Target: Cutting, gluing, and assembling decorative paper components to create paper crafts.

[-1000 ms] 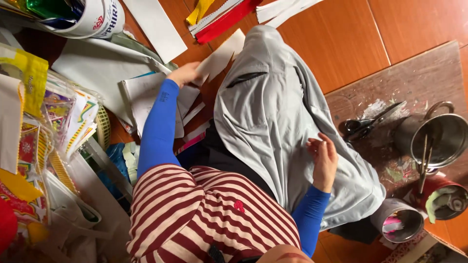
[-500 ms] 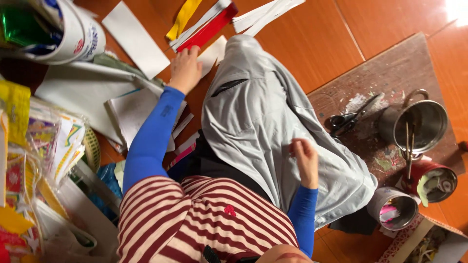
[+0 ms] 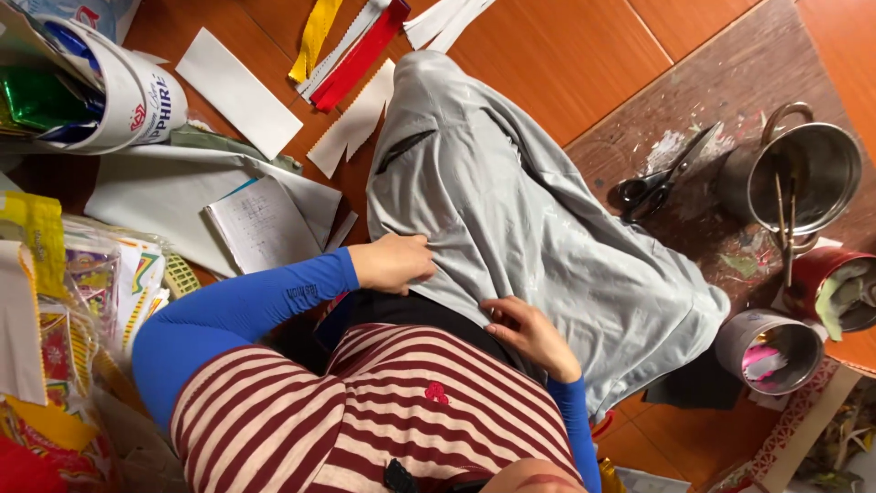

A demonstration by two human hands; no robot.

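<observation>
A wide grey garment (image 3: 538, 228) lies spread over the orange-brown floor (image 3: 584, 55), running from the far middle of the scene to the near right, and it is the largest thing here. Its near edge reaches the person's lap, where both hands meet it. To the left sits a heap of white paper sheets (image 3: 173, 196) with an open notebook (image 3: 260, 224) on top, and beyond that a white printed bag (image 3: 109, 91) with shiny green stuff inside. At the right, on a worn dark mat (image 3: 730, 82), stands a steel pot (image 3: 808, 173) holding thin sticks, with a red tin (image 3: 835, 288) and a smaller grey tin (image 3: 771, 342) nearer. Black scissors (image 3: 657, 183) lie just left of the pot, close beside the garment's right edge. The left hand (image 3: 394, 263), in a blue sleeve, rests on the garment's near left edge with fingers curled together, bunching the cloth. The right hand (image 3: 529, 333) lies on the near edge a little to the right, fingers bent and pinching the fabric. Far off, red, yellow and white paper strips (image 3: 351, 46) lie beside the garment's top.
</observation>
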